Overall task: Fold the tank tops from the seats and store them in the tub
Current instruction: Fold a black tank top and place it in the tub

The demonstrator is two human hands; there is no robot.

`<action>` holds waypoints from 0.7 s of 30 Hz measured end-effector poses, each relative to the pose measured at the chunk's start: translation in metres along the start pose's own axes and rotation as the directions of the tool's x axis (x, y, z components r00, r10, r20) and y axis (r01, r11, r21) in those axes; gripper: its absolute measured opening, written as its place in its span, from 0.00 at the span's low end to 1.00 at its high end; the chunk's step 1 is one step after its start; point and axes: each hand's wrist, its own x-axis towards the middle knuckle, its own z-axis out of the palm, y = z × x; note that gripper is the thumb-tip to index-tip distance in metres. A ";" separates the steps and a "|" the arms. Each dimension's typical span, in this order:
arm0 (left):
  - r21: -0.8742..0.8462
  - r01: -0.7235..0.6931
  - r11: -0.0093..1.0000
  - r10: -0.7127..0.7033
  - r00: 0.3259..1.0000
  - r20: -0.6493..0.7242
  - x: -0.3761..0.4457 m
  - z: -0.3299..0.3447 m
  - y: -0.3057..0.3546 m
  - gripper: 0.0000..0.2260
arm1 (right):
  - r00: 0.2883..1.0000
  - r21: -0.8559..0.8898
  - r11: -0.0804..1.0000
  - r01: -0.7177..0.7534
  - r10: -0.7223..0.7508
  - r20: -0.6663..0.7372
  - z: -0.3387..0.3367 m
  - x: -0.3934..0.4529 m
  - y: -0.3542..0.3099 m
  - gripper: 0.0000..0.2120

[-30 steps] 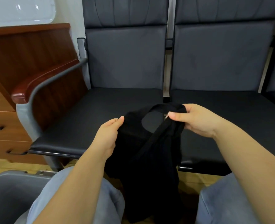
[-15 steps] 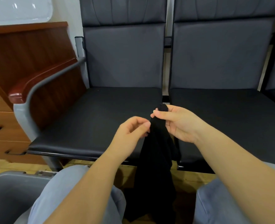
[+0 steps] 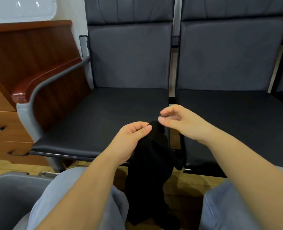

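1. Between the person's knees, a black tank top [image 3: 151, 165] hangs bunched from its top end down toward the wooden floor [image 3: 185, 181]; its lower end goes dark against the shadow there and its folds cannot be made out.
2. Left hand [image 3: 131, 141]: its grip is closed on the top of the tank top, thumb pressed against curled fingers with the cloth between them.
3. Right hand [image 3: 179, 122] sits just beside the cloth's top; thumb and forefinger are a little apart, the other fingers loosely bent. Whether a thin dark bit is caught at the fingertips is too blurred to tell.
4. A grey tub [image 3: 9, 193] stands at lower left, cut off by the frame's edge and partly hidden behind the left knee [image 3: 74, 196]; only its rim and part of the inside wall show.
5. Both seat cushions lie bare: the left seat [image 3: 104, 118] and the right seat [image 3: 228, 117], with a narrow gap between them just behind the hands.
6. A wood-capped armrest [image 3: 42, 82] on a grey frame bounds the left seat; beyond it stands a wooden drawer unit [image 3: 3, 123].
7. Both forearms reach in from the bottom edge, over pale blue trouser legs.
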 end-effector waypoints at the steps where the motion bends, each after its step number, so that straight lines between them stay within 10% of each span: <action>1: 0.043 -0.022 0.999 0.022 1.000 -0.001 -0.001 -0.001 0.001 0.07 | 0.999 0.048 0.999 0.020 -0.022 0.047 0.005 -0.002 -0.003 0.14; 6: 0.064 -0.127 0.990 0.129 0.991 -0.024 -0.003 -0.009 0.004 0.06 | 0.950 0.123 0.984 -0.126 0.084 0.300 0.025 -0.005 -0.011 0.28; 11: -0.080 -0.073 0.994 0.075 0.997 0.029 -0.003 -0.012 0.006 0.07 | 0.887 0.301 0.939 -0.164 0.007 0.462 0.027 -0.010 -0.015 0.16; 21: -0.008 -0.244 0.970 0.243 0.967 -0.076 0.000 -0.012 -0.002 0.12 | 0.954 0.694 0.688 -0.211 -0.011 0.301 0.028 -0.003 -0.011 0.22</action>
